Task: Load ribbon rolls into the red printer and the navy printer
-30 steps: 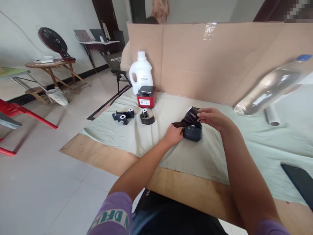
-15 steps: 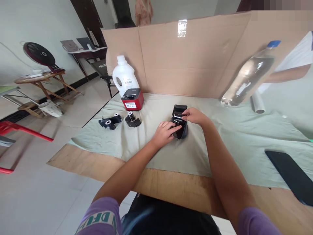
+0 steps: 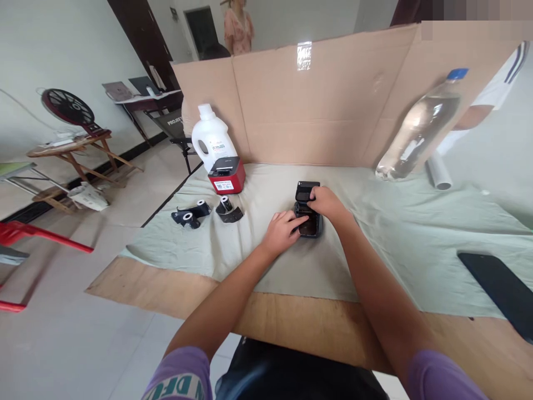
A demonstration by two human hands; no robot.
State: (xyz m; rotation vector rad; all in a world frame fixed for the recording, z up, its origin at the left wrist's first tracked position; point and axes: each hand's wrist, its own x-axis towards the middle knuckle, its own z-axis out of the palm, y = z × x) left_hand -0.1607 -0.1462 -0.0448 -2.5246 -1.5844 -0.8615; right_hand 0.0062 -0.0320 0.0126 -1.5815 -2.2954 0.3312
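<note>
Both hands are on the small black label printer (image 3: 308, 214), which sits on the pale green cloth (image 3: 375, 239) covering the surface, and everything else is placed from that printer. The left hand (image 3: 280, 233) comes in from the near-left side, fingers curled against the printer's front edge, index finger laid across its open top. The right hand (image 3: 327, 203) wraps over the far-right side, thumb and fingers pressed around the raised lid in a closed grip (whether anything smaller sits between the fingers cannot be told). Dark glossy film shows inside the printer's open bay.

Left of the printer lie ribbon spools (image 3: 190, 214) and a third spool (image 3: 228, 208), apart from the hands. Behind and left of the printer stands a red label printer (image 3: 226, 176), with a white detergent bottle (image 3: 212, 139) just behind it. Far behind runs a cardboard screen (image 3: 333, 105). To the printer's right, a clear plastic bottle (image 3: 420, 133) leans against the cardboard, beside a white roll (image 3: 437, 172). Near right, a black phone (image 3: 502, 291) lies flat.
</note>
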